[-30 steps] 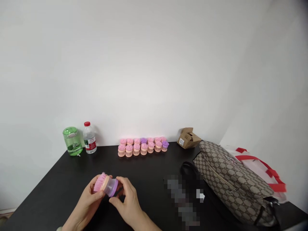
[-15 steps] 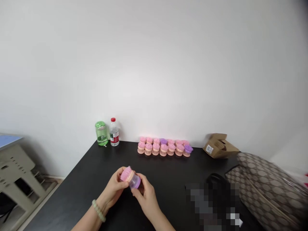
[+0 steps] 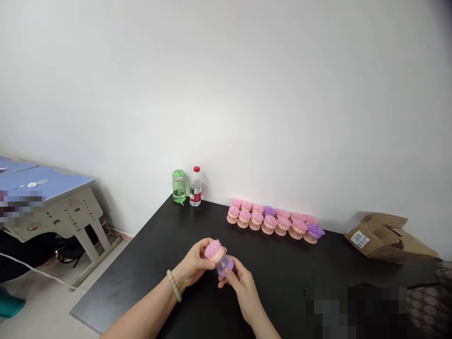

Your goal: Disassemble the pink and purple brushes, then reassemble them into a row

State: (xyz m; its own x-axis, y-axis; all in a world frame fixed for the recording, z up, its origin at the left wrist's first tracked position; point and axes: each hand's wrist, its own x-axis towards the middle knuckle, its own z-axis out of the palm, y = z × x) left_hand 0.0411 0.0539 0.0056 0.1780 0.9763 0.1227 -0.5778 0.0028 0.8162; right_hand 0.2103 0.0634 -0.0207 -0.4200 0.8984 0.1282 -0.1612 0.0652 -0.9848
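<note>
Between my hands, above the black table (image 3: pixel 155 245), is a scrub brush (image 3: pixel 219 258) with pink bristles, a pale peach collar, a clear body and a purple base. It is tilted, bristles up and to the left. My left hand (image 3: pixel 197 262), with a beaded bracelet on the wrist, is closed around the bristle end. The purple base is gripped by my right hand (image 3: pixel 240 278), thumb in front and fingers behind. Against the wall, two rows of similar brushes (image 3: pixel 269 223) stand upright, mostly pink-bristled with peach bases; two have purple bristles.
A green bottle (image 3: pixel 179 187) and a red-capped water bottle (image 3: pixel 195 187) stand at the back left corner. On the right lies an open cardboard box (image 3: pixel 384 238), near a patterned bag (image 3: pixel 425 296). A blue-topped desk (image 3: pixel 63 181) is off to the left.
The view has turned to the left, so the things on the table appear farther right and more of the blue desk shows. Both hands still hold the brush; my right fingers have shifted on its base.
</note>
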